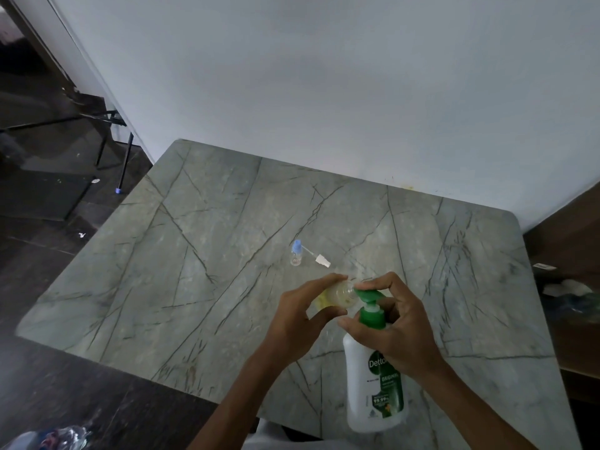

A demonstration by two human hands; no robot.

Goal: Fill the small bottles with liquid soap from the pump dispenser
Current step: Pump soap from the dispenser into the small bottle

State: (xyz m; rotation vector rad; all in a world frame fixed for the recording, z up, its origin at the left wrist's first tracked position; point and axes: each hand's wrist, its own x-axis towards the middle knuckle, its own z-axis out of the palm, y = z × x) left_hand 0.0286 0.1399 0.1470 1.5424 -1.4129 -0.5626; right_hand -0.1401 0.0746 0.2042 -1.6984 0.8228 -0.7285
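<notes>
left hand (300, 315) fingers hold small clear plastic bottle (341, 295) under green spout | right hand (394, 326) fingers grip white pump dispenser (373, 378) on grey marble counter (207, 248) | risk: mouth misaligned, soap spills

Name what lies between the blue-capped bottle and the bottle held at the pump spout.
In the head view, a white spray head with its tube lies on the table between the blue-capped bottle and the held bottle.

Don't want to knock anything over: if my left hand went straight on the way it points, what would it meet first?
Probably the green pump spout: the left hand, holding the small bottle, points straight at it, though depth is unclear.
</notes>
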